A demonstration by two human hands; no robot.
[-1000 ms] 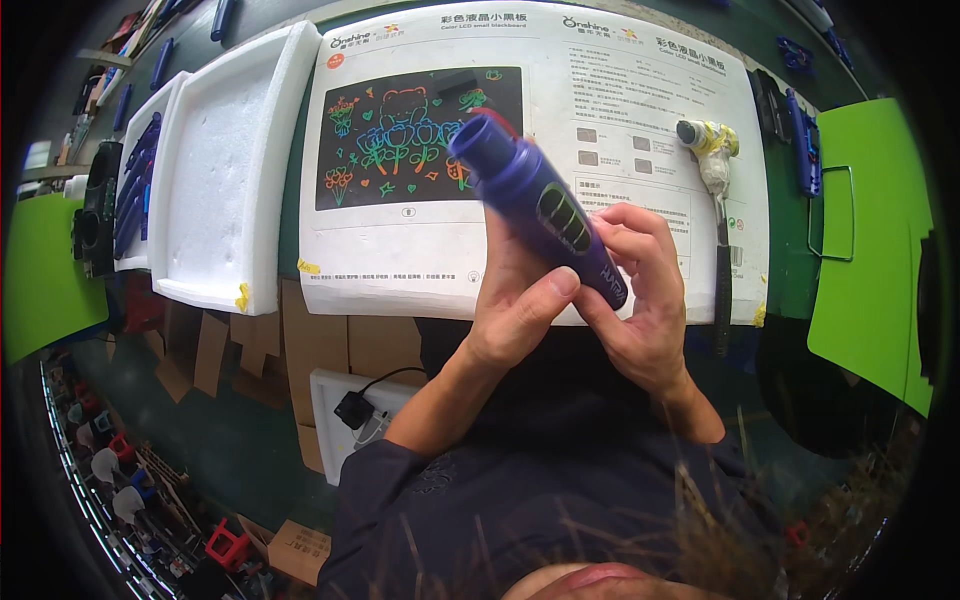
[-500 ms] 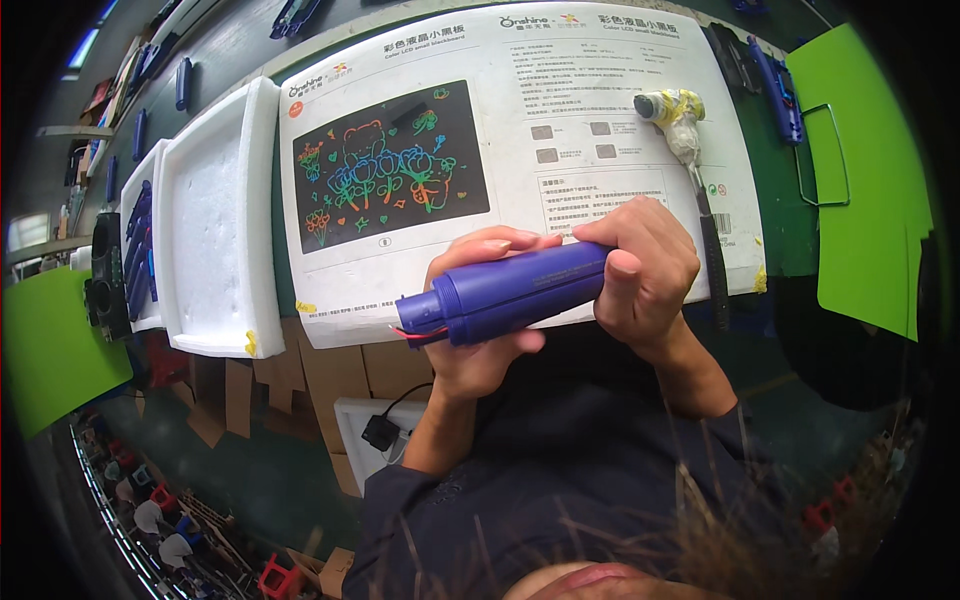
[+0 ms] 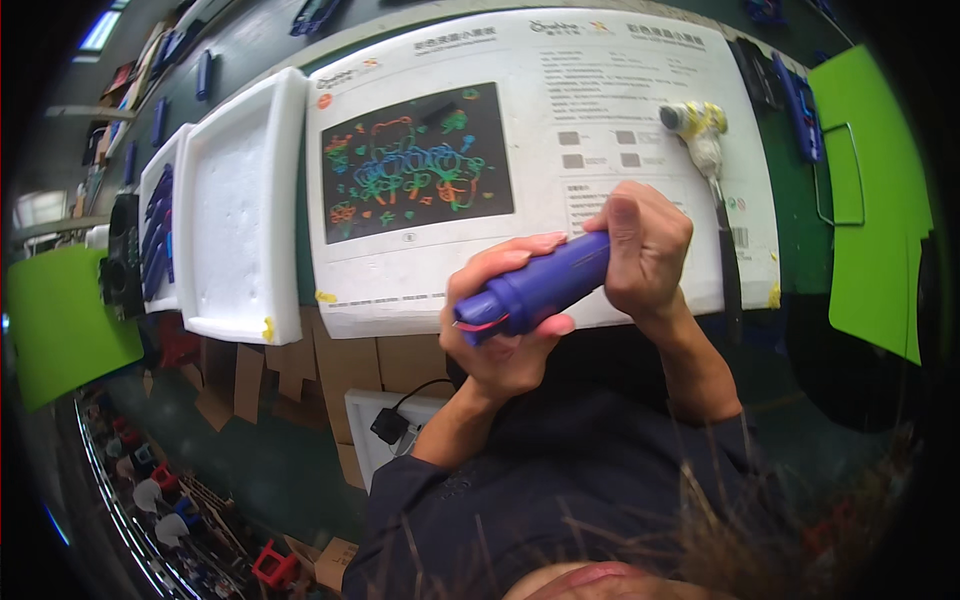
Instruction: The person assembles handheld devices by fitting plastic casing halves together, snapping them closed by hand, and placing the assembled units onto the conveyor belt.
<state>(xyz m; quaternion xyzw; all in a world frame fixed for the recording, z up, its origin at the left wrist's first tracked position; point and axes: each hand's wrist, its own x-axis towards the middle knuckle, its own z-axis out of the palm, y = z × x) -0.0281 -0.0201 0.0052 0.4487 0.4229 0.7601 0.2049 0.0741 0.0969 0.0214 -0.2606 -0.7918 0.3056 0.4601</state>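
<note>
Two blocks of print are running across the big white sheet (image 3: 380, 275), with logos and headings along its far edge and a black picture panel (image 3: 420, 165) of neon doodles filling much of its left half; the small text is blurring too much to read. Some faint marking is showing on the purple casing (image 3: 560, 278) too, but nope, can't make it out. That casing is hovering over the sheet's near edge. The left hand (image 3: 500, 365) is cradling the end with a red wire (image 3: 488, 326) poking out, fingertips on one side and thumb on the other, so it's only half curled. The right hand (image 3: 648, 250) is wrapping around the other end, thumb sticking up. Compared with half a second ago, the casing is slanting more steeply and its wired end is facing the camera more. Meanwhile a hammer-like tool (image 3: 705, 140) with a taped head is lying on the sheet's right part, and a white foam tray (image 3: 285, 190) is sitting just left of the sheet on the green bench (image 3: 795, 250).
</note>
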